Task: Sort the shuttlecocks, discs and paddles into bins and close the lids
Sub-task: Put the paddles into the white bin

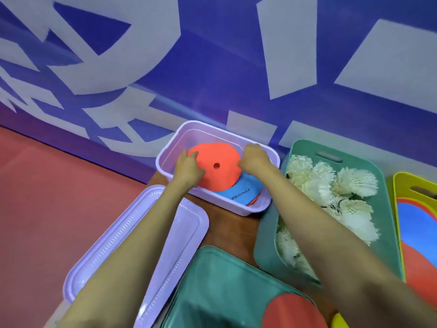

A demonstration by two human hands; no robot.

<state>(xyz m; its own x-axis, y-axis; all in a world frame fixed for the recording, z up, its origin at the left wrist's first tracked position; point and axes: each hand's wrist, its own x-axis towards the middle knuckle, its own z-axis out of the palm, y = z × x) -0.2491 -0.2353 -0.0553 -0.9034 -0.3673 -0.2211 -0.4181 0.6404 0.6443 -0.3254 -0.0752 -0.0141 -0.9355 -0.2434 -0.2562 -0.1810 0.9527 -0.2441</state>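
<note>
Centre frame: my left hand point(188, 168) and right hand point(254, 159), fingers curled round orange disc point(217, 162) edges, over blue disc point(246, 188) inside lilac bin point(224, 204). Shuttlecocks point(331, 185) fill green bin point(267, 245). I judge still left: red paddle point(293, 311) lying on green lid point(212, 292), lilac lid point(189, 223) off.

discs point(220, 159) in left bin point(227, 204), shuttlecocks point(319, 185) in middle bin point(267, 245), lids point(189, 223) in front

Head cam, looks fwd & down, close over hands point(222, 162)

Brown table point(228, 224): lilac bin point(224, 205), green bin point(267, 233), yellow bin point(396, 209) in row; lilac lid point(189, 233), green lid point(212, 292) nearer.
</note>
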